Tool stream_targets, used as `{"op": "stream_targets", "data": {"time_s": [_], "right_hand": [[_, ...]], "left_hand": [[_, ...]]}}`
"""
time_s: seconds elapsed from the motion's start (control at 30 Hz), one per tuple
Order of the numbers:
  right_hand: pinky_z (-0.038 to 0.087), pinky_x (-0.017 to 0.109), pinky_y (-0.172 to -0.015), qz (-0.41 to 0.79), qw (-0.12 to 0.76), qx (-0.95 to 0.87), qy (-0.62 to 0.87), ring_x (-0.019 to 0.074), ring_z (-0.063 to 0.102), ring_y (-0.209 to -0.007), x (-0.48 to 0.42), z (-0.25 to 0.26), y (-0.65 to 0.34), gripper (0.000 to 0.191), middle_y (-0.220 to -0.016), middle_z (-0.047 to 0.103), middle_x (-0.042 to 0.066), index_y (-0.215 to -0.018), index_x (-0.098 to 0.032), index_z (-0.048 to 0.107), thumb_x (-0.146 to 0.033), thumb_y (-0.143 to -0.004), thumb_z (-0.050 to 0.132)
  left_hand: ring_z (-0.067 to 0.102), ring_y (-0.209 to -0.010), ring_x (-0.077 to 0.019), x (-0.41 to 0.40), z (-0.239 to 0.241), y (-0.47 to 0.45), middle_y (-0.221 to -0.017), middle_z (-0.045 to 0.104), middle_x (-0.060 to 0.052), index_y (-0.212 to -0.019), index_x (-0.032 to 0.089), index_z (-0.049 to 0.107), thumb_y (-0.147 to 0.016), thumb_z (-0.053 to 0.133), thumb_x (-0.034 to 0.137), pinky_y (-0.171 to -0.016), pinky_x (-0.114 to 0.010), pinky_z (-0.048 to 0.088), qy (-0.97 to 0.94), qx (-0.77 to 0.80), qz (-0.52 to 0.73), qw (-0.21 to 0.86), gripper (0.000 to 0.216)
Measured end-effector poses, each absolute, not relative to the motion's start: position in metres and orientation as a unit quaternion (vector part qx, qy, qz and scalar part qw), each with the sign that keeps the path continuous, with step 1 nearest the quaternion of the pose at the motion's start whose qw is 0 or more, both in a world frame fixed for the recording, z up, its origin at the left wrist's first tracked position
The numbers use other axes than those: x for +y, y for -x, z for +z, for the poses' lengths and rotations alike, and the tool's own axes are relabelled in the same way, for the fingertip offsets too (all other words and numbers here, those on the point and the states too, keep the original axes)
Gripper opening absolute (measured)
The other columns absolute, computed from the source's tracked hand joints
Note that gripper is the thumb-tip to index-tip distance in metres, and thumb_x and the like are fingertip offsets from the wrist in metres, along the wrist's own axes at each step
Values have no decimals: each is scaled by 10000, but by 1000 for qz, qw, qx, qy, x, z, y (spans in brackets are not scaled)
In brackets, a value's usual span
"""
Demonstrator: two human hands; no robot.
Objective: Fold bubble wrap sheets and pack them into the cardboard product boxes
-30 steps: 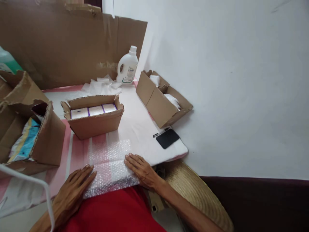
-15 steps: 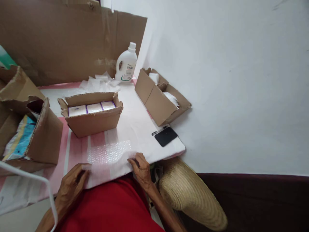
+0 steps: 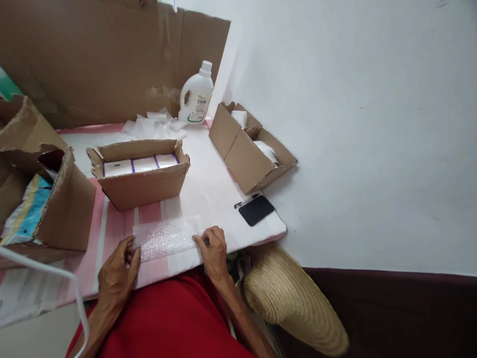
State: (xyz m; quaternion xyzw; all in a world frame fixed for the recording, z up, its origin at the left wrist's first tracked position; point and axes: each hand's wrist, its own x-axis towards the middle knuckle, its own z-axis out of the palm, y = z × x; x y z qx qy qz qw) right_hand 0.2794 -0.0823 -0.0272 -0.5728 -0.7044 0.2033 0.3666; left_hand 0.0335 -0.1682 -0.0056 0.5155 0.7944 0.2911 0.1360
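A clear strip of bubble wrap (image 3: 166, 239) lies on the pink and white cloth near the table's front edge. At its left end is my left hand (image 3: 118, 266), thumb and fingers curled about the edge. My right hand (image 3: 213, 248) pinches the opposite end between thumb and forefinger. Just beyond the wrap stands an open cardboard box (image 3: 145, 189) holding several white packs with purple edges. To the right of my right hand, a black phone-like slab (image 3: 256, 210) lies flat, with a thin pen-like item beside it.
Cardboard boxes (image 3: 70, 204) with blue packets stand at left, behind a white curved bar (image 3: 44, 266). Clear plastic pieces (image 3: 152, 127) and a white jug (image 3: 197, 97) are at the back. Another divided box (image 3: 242, 151) leans by the wall. A straw hat (image 3: 290, 298) hangs below the table's right corner.
The bubble wrap's near edge, lifted before, is now folded over toward the back and lies flatter. Both hands have moved slightly away from my body with it.
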Motion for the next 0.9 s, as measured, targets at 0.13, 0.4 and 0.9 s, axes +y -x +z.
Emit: {"op": "stream_targets", "data": {"time_s": [0.13, 0.4, 0.9], "right_hand": [[401, 341, -779, 200, 363, -697, 586, 209, 469, -836, -81, -27, -278, 305, -798, 515, 5, -690, -224, 484, -229, -933, 668], [418, 347, -774, 202, 314, -708, 599, 220, 487, -847, -74, -25, -277, 330, -805, 537, 9, -667, -229, 467, -149, -850, 730], [489, 382, -855, 109, 316, -869, 366, 242, 546, -960, -114, -5, -245, 187, -1041, 625, 107, -1100, -176, 593, -138, -1002, 438]], "left_hand": [[671, -741, -173, -165, -10, -36, -933, 698, -33, -1297, 195, 567, -939, 497, 443, -687, -281, 527, -540, 782, 304, 67, 441], [625, -1022, -239, -170, -11, -39, -1152, 673, -104, -1235, 212, 608, -938, 553, 185, -867, -358, 476, -771, 581, 241, -102, 303], [603, -1007, -237, -173, -24, -37, -1125, 683, -91, -1195, 215, 640, -940, 542, 163, -828, -348, 441, -782, 570, 239, -81, 278]]}}
